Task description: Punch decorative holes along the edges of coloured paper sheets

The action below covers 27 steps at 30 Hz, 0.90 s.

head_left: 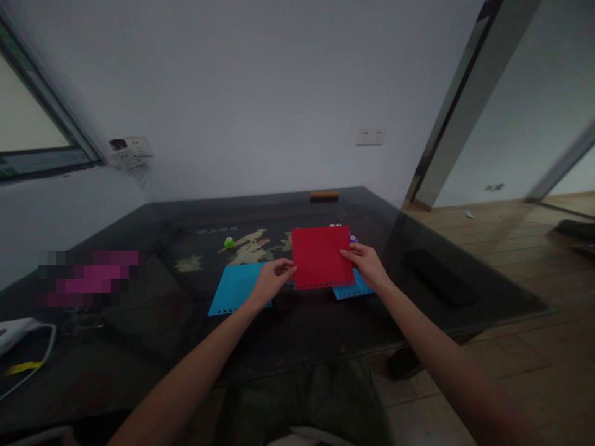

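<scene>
A red sheet (323,257) with a row of holes along its lower edge is held up over the table between my two hands. My left hand (274,277) pinches its lower left edge. My right hand (365,261) grips its right edge, thumb in front. Beneath my left hand lies a blue sheet (237,285) with holes along its bottom. Another blue sheet (354,288) is partly hidden behind the red one. A small green googly-eyed figure (229,243) stands to the left; a purple one (354,240) shows behind the red sheet's right edge.
The dark glossy table (297,347) has a brown roll (324,196) at its back edge. A long black case (439,277) lies at the right. On the left are a blurred magenta item (95,277) and a white device (16,333) with a cable.
</scene>
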Tool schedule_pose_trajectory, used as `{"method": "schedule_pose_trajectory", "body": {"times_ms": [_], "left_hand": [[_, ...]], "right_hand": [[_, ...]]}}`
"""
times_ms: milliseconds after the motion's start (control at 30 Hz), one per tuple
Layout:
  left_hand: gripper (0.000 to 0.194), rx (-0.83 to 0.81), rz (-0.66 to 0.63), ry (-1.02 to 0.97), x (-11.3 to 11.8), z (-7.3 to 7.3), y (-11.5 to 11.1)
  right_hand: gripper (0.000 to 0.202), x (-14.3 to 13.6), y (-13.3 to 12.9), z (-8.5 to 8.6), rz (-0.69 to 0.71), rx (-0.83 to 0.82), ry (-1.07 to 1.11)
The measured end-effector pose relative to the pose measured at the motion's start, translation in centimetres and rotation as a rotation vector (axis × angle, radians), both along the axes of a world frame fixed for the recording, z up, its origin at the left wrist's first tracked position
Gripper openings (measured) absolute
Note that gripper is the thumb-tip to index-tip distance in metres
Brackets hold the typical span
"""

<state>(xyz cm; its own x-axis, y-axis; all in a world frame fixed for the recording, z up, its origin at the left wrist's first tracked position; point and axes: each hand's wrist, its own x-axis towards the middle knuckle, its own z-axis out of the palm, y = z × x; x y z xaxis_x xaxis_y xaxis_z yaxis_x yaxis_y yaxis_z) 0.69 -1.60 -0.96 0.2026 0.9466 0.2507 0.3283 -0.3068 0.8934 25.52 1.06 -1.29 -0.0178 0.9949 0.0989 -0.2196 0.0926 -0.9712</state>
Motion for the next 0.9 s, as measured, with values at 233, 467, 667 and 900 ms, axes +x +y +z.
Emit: {"method": "schedule_pose_trajectory", "body": {"times_ms": [233,467,667,900], "left_hand": [[0.022,-0.001,0.042,-0.034,1.1,-0.1,0.0],[0.023,-0.034,-0.003,-0.143,3.6,1.8,0.6],[0.036,0.095,0.047,-0.221,6.3,1.4,1.0],[0.021,0.432,0.086,0.178,5.1,0.1,0.6]], "right_hand": [[0.030,0.8,0.1,0.3,-0.088,-0.004,0.036],[0.038,2.6,0.5,0.6,-0.179,0.030,0.051],[0.037,5.2,1.3,0.3,-0.212,-0.011,0.000],[0.041,7.5,1.6,-0.1,-0.142,-0.150,-0.182]]}}
